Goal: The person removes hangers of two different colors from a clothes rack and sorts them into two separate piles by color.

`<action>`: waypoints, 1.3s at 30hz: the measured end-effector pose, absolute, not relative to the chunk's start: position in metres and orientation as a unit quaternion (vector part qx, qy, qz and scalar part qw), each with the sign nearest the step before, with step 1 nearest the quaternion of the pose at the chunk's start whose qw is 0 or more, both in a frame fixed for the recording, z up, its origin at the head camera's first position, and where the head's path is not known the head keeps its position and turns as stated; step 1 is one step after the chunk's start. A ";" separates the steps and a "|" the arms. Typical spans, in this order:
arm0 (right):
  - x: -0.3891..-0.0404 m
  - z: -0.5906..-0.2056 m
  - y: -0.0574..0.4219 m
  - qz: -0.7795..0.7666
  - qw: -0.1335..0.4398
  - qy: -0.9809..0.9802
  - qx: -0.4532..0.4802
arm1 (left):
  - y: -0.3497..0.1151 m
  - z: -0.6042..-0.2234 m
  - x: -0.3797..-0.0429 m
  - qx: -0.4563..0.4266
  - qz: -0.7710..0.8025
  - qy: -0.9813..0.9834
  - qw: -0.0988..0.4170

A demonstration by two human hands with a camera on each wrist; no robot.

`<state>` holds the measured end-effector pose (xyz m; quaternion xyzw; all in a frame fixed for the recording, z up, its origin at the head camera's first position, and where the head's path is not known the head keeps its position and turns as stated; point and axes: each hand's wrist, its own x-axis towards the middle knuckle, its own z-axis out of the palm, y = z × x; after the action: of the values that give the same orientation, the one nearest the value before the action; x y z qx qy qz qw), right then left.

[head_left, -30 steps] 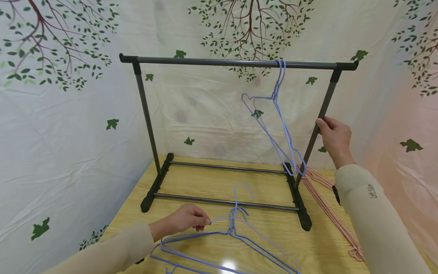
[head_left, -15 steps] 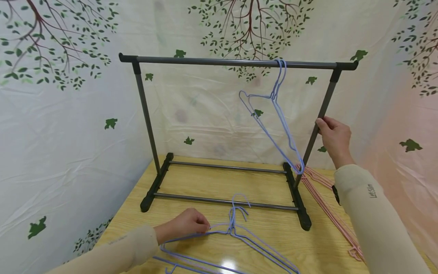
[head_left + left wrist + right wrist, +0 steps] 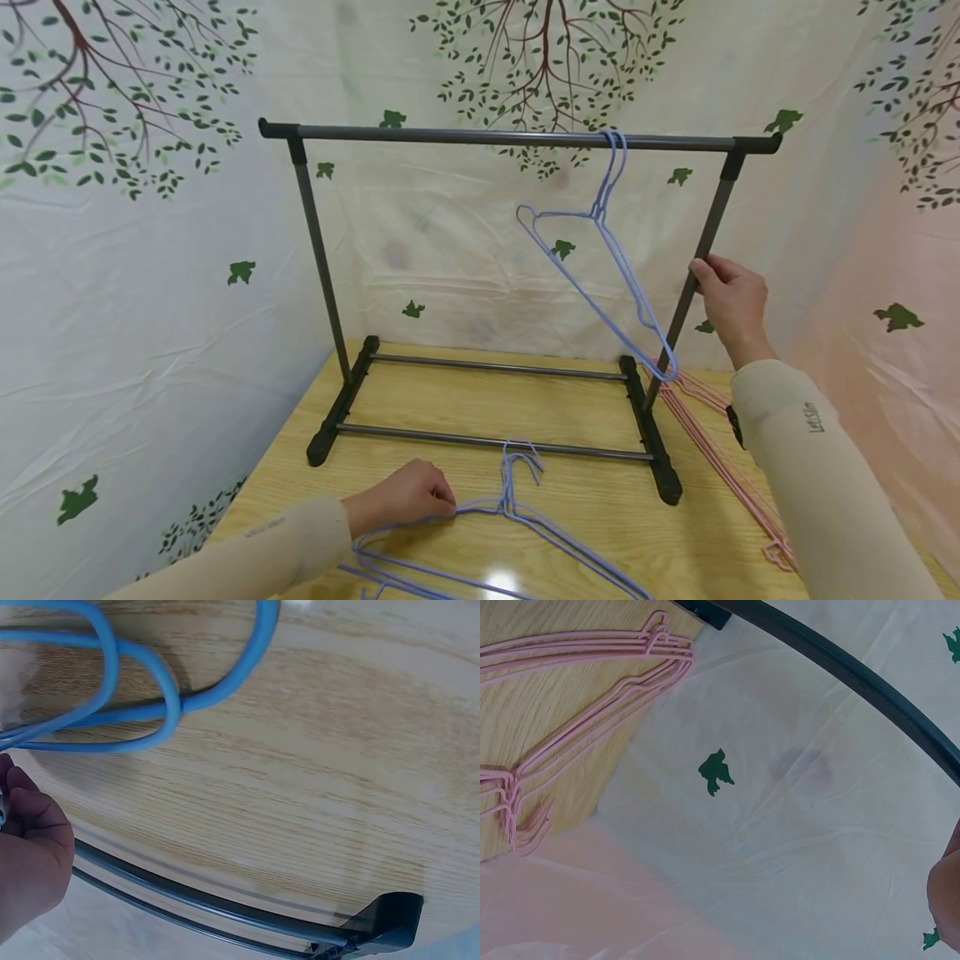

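Observation:
My left hand (image 3: 405,497) pinches one arm of a thin blue hanger just above the table. This hanger lies almost together with other blue hangers (image 3: 507,492), their hooks overlapping near the front rail of a dark clothes rack (image 3: 450,136). Thumb and fingers of my right hand (image 3: 733,304) grip the rack's right post. From the top bar, toward its right end, hang two blue hangers (image 3: 602,200), side by side and tilted. In the left wrist view, the left hand (image 3: 34,847) shows at the edge below blue hanger wire (image 3: 174,697).
Several pink hangers (image 3: 510,799) lie stacked on the wooden table to the right of the rack. The rack's base rails (image 3: 495,368) span the table's back part. Behind stands a cloth backdrop (image 3: 465,250) printed with branches and leaves.
The left hand has lowered its hanger onto the other blue hangers, and its hook has sunk toward theirs. The hanging hangers have swung slightly. The right hand stays on the post.

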<state>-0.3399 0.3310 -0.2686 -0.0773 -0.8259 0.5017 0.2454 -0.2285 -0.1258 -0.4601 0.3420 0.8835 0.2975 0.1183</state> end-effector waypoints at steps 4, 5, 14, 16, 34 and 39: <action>-0.340 -0.269 0.331 0.501 0.248 -0.826 -0.074 | -0.125 -0.459 -0.229 0.328 0.280 0.896 0.111; -0.340 -0.269 0.331 0.502 0.248 -0.826 -0.074 | -0.125 -0.459 -0.229 0.323 0.277 0.898 0.110; -0.340 -0.269 0.329 0.501 0.245 -0.827 -0.075 | -0.114 -0.446 -0.237 0.296 0.291 0.906 0.085; -0.340 -0.269 0.329 0.501 0.245 -0.826 -0.076 | -0.110 -0.441 -0.240 0.295 0.304 0.902 0.078; -0.340 -0.268 0.329 0.506 0.241 -0.824 -0.082 | -0.022 -0.322 -0.289 0.238 0.460 0.855 -0.017; -0.339 -0.267 0.330 0.510 0.238 -0.822 -0.085 | 0.025 -0.279 -0.293 0.231 0.519 0.821 -0.065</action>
<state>-0.3393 0.3296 -0.2670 -0.0845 -0.8223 0.5097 0.2383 -0.2931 0.0254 -0.2793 0.2310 0.8206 0.5186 -0.0655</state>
